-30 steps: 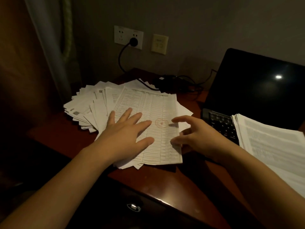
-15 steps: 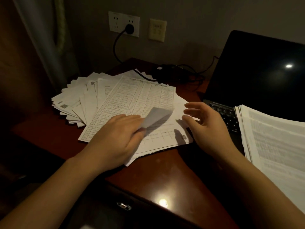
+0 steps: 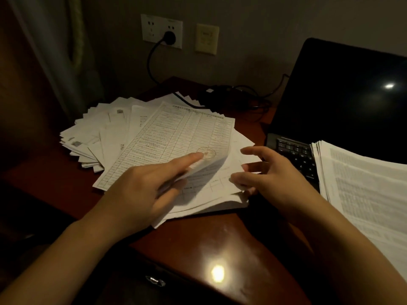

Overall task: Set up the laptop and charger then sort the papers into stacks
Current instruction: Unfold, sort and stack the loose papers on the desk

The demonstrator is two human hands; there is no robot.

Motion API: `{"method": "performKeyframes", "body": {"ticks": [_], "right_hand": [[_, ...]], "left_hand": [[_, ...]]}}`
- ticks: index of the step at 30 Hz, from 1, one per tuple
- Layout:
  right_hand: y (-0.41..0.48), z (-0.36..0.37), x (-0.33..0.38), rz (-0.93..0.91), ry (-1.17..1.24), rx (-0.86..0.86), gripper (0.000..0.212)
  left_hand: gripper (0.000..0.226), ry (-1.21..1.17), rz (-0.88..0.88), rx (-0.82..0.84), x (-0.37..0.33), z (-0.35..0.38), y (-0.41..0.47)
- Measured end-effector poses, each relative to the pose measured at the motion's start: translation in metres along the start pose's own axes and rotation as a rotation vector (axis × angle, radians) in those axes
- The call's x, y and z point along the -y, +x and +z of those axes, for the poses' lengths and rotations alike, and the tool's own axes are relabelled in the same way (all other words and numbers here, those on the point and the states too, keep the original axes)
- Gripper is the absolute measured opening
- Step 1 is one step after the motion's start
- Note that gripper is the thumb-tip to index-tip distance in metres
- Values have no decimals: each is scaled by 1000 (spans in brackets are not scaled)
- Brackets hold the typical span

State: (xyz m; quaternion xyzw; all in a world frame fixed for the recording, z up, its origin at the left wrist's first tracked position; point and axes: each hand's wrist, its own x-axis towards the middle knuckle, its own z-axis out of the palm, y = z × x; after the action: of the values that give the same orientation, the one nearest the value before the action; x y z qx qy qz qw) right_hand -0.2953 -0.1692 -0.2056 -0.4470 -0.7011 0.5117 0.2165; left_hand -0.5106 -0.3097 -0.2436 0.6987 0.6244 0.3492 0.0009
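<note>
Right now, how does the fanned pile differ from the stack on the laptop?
The fanned pile is splayed across the desk; the stack is roughly squared and rests on the laptop. The fanned pile's top sheet is a ruled table with a red stamp; the stack shows dense text. The left hand lifts the pile's top sheet; the stack is untouched. Both are printed paper.

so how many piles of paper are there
2: a fanned pile left of the laptop, and a neater stack over its keyboard. Others may lie out of view.
</note>
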Motion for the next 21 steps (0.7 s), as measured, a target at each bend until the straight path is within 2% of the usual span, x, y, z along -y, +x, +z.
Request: {"method": "performKeyframes", "body": {"ticks": [3, 5, 10, 13, 15, 17, 18, 21], "right_hand": [[-4, 1, 2, 9, 16, 69, 60], [-6, 3, 5, 6, 49, 130, 63], [-7, 9, 6, 30, 111, 119, 81], [-10, 17, 5, 13, 180, 81, 79], [-12, 21, 3, -17, 209, 31, 75], [-12, 26, 1, -52, 216, -12, 72], [-13, 27, 1, -66, 202, -28, 70], [-9, 25, -1, -50, 134, -24, 64]], "left_hand": [[61, -17, 81, 24, -4, 1, -1], [60, -3, 73, 90, -4, 4, 0], [61, 125, -169, 299, -13, 11, -2], [73, 229, -239, 244, -20, 13, -8], [65, 273, -205, 98, -25, 15, -7], [48, 237, -165, -84, -27, 17, -7], [48, 212, -162, -129, -27, 18, -7], [65, 155, -92, -134, -23, 15, -7]]}}
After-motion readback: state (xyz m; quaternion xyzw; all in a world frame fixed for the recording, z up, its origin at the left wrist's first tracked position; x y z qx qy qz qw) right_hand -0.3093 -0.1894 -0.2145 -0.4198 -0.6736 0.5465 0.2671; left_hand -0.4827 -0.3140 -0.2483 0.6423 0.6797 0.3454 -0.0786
